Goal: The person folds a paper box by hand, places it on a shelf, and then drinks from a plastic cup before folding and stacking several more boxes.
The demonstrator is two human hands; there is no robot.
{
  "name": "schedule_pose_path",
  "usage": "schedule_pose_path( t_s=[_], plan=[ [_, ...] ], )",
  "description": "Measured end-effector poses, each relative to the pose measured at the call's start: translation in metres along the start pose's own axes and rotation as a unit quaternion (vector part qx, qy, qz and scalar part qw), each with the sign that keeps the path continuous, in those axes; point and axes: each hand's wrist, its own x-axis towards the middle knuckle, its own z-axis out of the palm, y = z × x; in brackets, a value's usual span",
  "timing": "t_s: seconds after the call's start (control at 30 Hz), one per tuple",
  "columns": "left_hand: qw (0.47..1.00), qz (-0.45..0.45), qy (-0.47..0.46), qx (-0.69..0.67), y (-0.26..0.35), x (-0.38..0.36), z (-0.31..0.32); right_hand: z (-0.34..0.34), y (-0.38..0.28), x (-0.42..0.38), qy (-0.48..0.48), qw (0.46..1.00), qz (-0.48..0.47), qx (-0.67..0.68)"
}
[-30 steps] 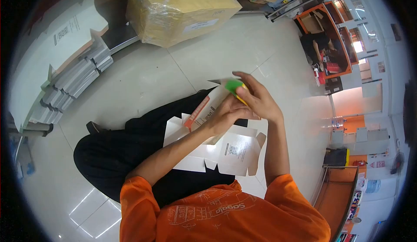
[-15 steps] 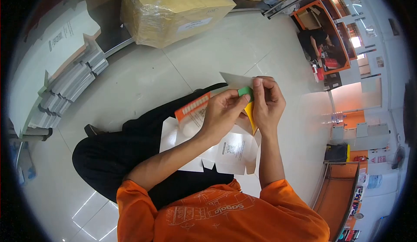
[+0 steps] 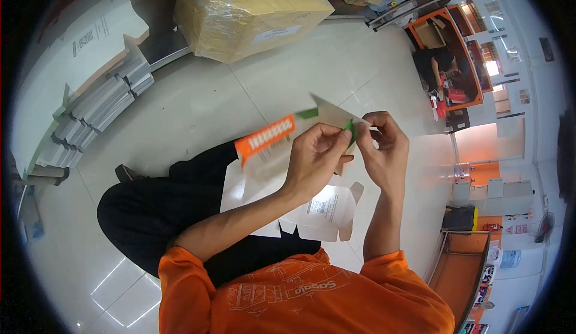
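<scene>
Pinching away at the green flap [image 3: 351, 135] of this printed carton [image 3: 266, 138], we're in what looks like a folding step, with the carton raised above our lap. Our left hand [image 3: 316, 156] has thumb and forefinger closed on that flap; our right hand [image 3: 385, 152], just beside it, has its fingertips shut on the corner of the grey panel [image 3: 336, 111]. The next move seems to call for two firm pinches and the flap lined up with the panel's edge. Anything inside the carton? We can't tell from here.

Below our wrists, a white box blank [image 3: 326, 214] lies opened out across our black trousers [image 3: 162, 208]. Further out, to the left, there's a stack of flat blanks [image 3: 96, 115], and ahead a big film-wrapped cardboard box [image 3: 252, 13], its contents hidden. Far right, a co-worker [image 3: 433, 64] sits among red items [image 3: 456, 96].
</scene>
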Motion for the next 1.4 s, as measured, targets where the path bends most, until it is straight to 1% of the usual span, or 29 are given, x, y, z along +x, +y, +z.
schedule_pose_path(
  t_s=[0.03, 0.1, 0.13, 0.17, 0.2, 0.23, 0.27, 0.3, 0.37, 0.4, 0.53, 0.6, 0.73, 0.8, 0.93, 1.0, 1.03, 1.1, 1.13, 1.2, 1.3, 1.4],
  plan=[
    [1.000, 0.000, 0.001, 0.000, -0.002, -0.001, -0.001, -0.002, 0.000, -0.001, -0.008, 0.999, 0.007, 0.033],
    [0.997, 0.019, 0.012, 0.080, -0.012, 0.000, -0.003, -0.006, 0.000, -0.003, -0.021, 0.999, 0.011, 0.025],
    [0.995, 0.045, 0.001, 0.093, -0.017, 0.000, -0.004, -0.007, -0.001, -0.004, -0.034, 0.999, 0.026, 0.011],
    [0.995, 0.041, -0.001, 0.092, -0.023, 0.000, -0.005, -0.009, -0.001, -0.007, -0.046, 0.998, 0.044, -0.002],
    [0.999, -0.004, 0.022, 0.028, -0.024, 0.000, -0.004, -0.009, 0.003, -0.010, -0.042, 0.998, 0.048, -0.003],
    [0.997, -0.048, 0.045, -0.036, -0.025, 0.002, -0.005, -0.008, 0.010, -0.013, -0.040, 0.998, 0.046, 0.027],
    [0.994, -0.075, 0.051, -0.060, -0.031, 0.006, -0.011, -0.007, 0.017, -0.016, -0.040, 0.997, 0.044, 0.058],
    [0.994, -0.076, 0.050, -0.060, -0.033, 0.008, -0.014, -0.005, 0.023, -0.019, -0.039, 0.997, 0.046, 0.056],
    [0.985, -0.124, 0.047, -0.110, -0.038, 0.010, -0.018, -0.001, 0.035, -0.027, -0.017, 0.993, 0.054, 0.102],
    [0.984, -0.136, 0.044, -0.108, -0.040, 0.009, -0.019, 0.001, 0.042, -0.029, -0.005, 0.992, 0.052, 0.116],
    [0.983, -0.137, 0.036, -0.114, -0.047, 0.008, -0.017, 0.013, 0.050, -0.038, 0.036, 0.989, 0.062, 0.131],
    [0.983, -0.127, 0.015, -0.132, -0.048, 0.007, -0.017, 0.018, 0.055, -0.040, 0.062, 0.986, 0.025, 0.152],
    [0.974, -0.153, -0.006, -0.169, -0.048, 0.010, -0.020, 0.021, 0.061, -0.041, 0.070, 0.985, 0.016, 0.154],
    [0.967, -0.170, -0.031, -0.188, -0.044, 0.009, -0.019, 0.022, 0.063, -0.042, 0.070, 0.989, -0.022, 0.127],
    [0.962, -0.177, -0.039, -0.203, -0.055, 0.012, -0.027, 0.019, 0.064, -0.041, 0.052, 0.993, -0.043, 0.093],
    [0.966, -0.172, -0.035, -0.192, -0.057, 0.013, -0.027, 0.013, 0.052, -0.040, 0.026, 0.998, -0.051, -0.011],
    [0.966, -0.171, -0.035, -0.192, -0.056, 0.014, -0.028, 0.010, 0.048, -0.039, 0.025, 0.998, -0.052, -0.011],
    [0.948, -0.181, -0.057, -0.258, -0.054, 0.015, -0.030, 0.005, 0.044, -0.038, 0.006, 0.999, -0.042, 0.003],
    [0.947, -0.182, -0.056, -0.258, -0.058, 0.016, -0.032, 0.006, 0.046, -0.039, 0.006, 0.999, -0.040, 0.003],
    [0.957, -0.167, -0.071, -0.226, -0.065, 0.018, -0.033, 0.007, 0.052, -0.039, 0.019, 0.987, 0.060, 0.151],
    [0.961, -0.167, -0.085, -0.202, -0.064, 0.016, -0.035, 0.013, 0.055, -0.043, 0.008, 0.989, 0.037, 0.142],
    [0.958, -0.171, -0.080, -0.218, -0.065, 0.016, -0.036, 0.017, 0.054, -0.046, 0.006, 0.993, 0.027, 0.116]
  ],
)
